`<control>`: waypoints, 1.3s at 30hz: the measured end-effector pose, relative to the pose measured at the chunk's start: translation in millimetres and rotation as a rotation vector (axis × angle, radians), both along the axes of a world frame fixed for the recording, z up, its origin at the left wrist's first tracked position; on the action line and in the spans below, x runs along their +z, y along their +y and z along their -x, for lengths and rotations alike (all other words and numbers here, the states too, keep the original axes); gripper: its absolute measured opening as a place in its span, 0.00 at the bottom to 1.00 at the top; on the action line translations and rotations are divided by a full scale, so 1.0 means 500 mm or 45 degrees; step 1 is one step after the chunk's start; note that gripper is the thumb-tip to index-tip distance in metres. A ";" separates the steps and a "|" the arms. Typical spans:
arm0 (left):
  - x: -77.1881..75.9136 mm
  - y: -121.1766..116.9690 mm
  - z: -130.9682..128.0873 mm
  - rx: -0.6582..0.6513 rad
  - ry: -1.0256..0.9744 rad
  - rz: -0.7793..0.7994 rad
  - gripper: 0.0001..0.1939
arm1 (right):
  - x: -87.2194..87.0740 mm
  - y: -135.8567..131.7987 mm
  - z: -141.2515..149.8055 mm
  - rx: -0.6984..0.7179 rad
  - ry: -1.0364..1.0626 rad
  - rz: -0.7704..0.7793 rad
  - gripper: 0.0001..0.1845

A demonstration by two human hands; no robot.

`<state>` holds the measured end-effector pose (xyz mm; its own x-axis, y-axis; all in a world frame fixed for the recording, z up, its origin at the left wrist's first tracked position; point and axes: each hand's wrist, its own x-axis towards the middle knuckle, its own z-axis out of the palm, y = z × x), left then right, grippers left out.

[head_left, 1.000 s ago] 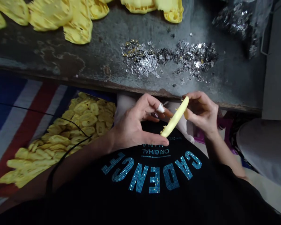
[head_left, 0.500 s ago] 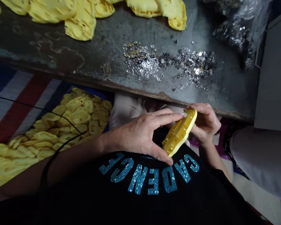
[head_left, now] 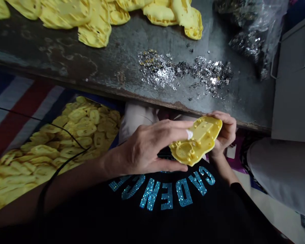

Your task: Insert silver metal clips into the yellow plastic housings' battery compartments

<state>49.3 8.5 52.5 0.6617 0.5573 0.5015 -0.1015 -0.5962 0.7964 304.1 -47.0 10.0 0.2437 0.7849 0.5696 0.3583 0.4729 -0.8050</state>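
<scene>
A yellow moulded plastic shell (head_left: pixel 203 145) is held in front of my chest, its hollow inside with pegs, a round ring and a raised rectangle facing up toward me. My right hand (head_left: pixel 225 130) grips its upper right edge, with the thumb hidden behind the shell. From the left, my left hand (head_left: pixel 149 145) takes hold of it too: the fingers lie over the inner side and the thumb rests along the lower edge. White tape wraps one left fingertip. Beyond the table edge, small shiny metal pieces (head_left: pixel 162 73) lie in a loose pile.
More yellow shells (head_left: pixel 96 30) lie along the far side of the worn metal table (head_left: pixel 104 67). A clear bag (head_left: pixel 254 40) of metal pieces sits at the right, beside a grey cabinet (head_left: pixel 292 98). Lower left, a striped sack (head_left: pixel 25 115) holds many yellow parts (head_left: pixel 83 125); a black cord (head_left: pixel 53 127) crosses it.
The shell has turned from edge-on to showing its inside. My left hand has moved right, laying its fingers over the shell, while my right hand keeps its grip on the edge.
</scene>
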 end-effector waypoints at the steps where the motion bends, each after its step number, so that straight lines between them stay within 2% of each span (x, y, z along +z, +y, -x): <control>1: -0.001 0.000 0.005 0.027 0.003 -0.147 0.33 | 0.002 -0.001 0.000 0.013 0.017 0.023 0.22; 3: 0.002 0.005 0.015 0.098 0.021 -0.333 0.20 | 0.017 -0.002 -0.012 0.128 0.023 0.180 0.25; 5: 0.013 0.016 0.025 0.160 0.077 -0.300 0.13 | 0.047 0.002 -0.034 0.312 -0.054 0.422 0.30; 7: 0.028 0.032 0.030 0.177 0.202 -0.071 0.08 | 0.085 0.014 -0.052 0.459 -0.190 0.614 0.37; 9: 0.036 0.048 0.027 0.132 0.312 0.302 0.05 | 0.113 0.028 -0.052 0.630 -0.215 0.795 0.31; 10: 0.036 0.054 0.023 0.107 0.309 0.529 0.08 | 0.117 0.034 -0.043 0.734 -0.116 0.913 0.26; 12: 0.027 0.057 0.015 0.101 0.152 0.987 0.16 | 0.105 0.037 -0.010 0.853 0.266 1.131 0.21; 14: 0.010 0.047 0.011 0.156 -0.015 1.281 0.26 | 0.074 0.031 0.031 0.794 0.683 1.224 0.24; 16: -0.007 0.027 0.016 0.218 -0.051 1.377 0.31 | 0.040 0.020 0.063 0.684 0.914 1.207 0.25; 18: -0.017 0.006 0.027 0.300 -0.007 1.382 0.27 | 0.019 0.014 0.074 0.720 0.914 1.207 0.24; 21: -0.015 -0.011 0.048 0.366 0.082 1.381 0.25 | 0.016 0.019 0.055 0.816 0.635 1.145 0.23; 23: -0.005 -0.011 0.056 0.303 0.156 1.415 0.27 | 0.024 0.030 0.034 0.776 0.473 1.052 0.29; 25: 0.004 -0.008 0.059 0.222 0.193 1.483 0.30 | 0.032 0.041 0.019 0.751 0.446 1.054 0.33; 29: 0.001 -0.001 0.063 0.238 0.087 1.560 0.28 | 0.044 0.063 0.008 0.787 0.447 1.156 0.26; 31: -0.009 0.003 0.067 0.320 0.039 1.587 0.24 | 0.048 0.086 0.000 0.679 0.186 1.024 0.23; 35: -0.022 0.013 0.071 0.553 -0.063 1.669 0.21 | 0.032 0.163 -0.018 0.219 -0.703 0.599 0.04; 37: -0.023 0.018 0.071 0.602 -0.098 1.693 0.21 | 0.014 0.201 -0.018 0.133 -0.970 0.547 0.03; 39: -0.024 0.021 0.071 0.606 -0.115 1.710 0.21 | -0.001 0.227 -0.011 0.127 -1.088 0.565 0.03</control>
<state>13.7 19.0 40.3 0.2747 0.7914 -0.5460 -0.1891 0.6012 0.7764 309.8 66.4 9.4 -0.1948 0.9659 0.1706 0.8803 0.2489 -0.4038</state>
